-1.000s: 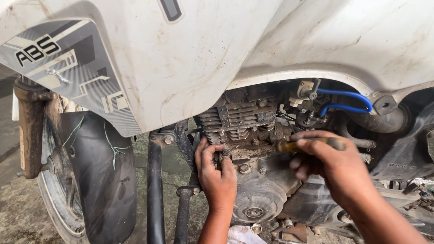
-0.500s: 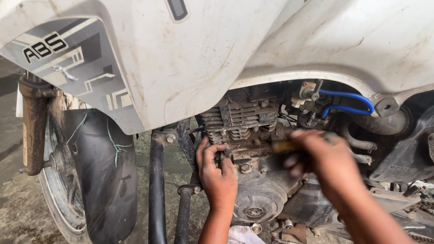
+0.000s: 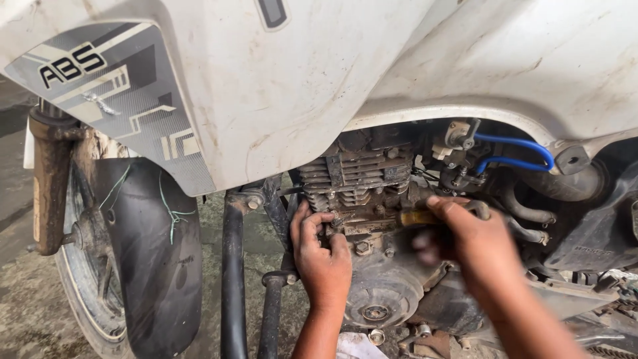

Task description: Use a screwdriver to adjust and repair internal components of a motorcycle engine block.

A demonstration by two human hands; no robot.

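I look down at the side of a motorcycle engine (image 3: 372, 199), dirty and finned, under white body panels (image 3: 312, 73). My left hand (image 3: 321, 256) presses against the engine case, its fingers curled on a small part just below the cylinder fins. My right hand (image 3: 468, 242), blurred by motion, grips a yellow-handled tool (image 3: 415, 217) whose shaft points left toward my left fingers. The tool's tip is hidden among the engine parts. A round engine cover (image 3: 379, 299) sits just below both hands.
A front wheel with a black mudguard (image 3: 153, 259) and a rusty fork leg (image 3: 50, 186) stands at the left. Black frame tubes (image 3: 232, 279) run down beside my left wrist. Blue hoses (image 3: 515, 153) loop at the upper right. Wet concrete floor (image 3: 26, 306) lies below.
My right hand has shifted slightly left and down with the tool, and blurs in motion. My left hand stays on the engine case.
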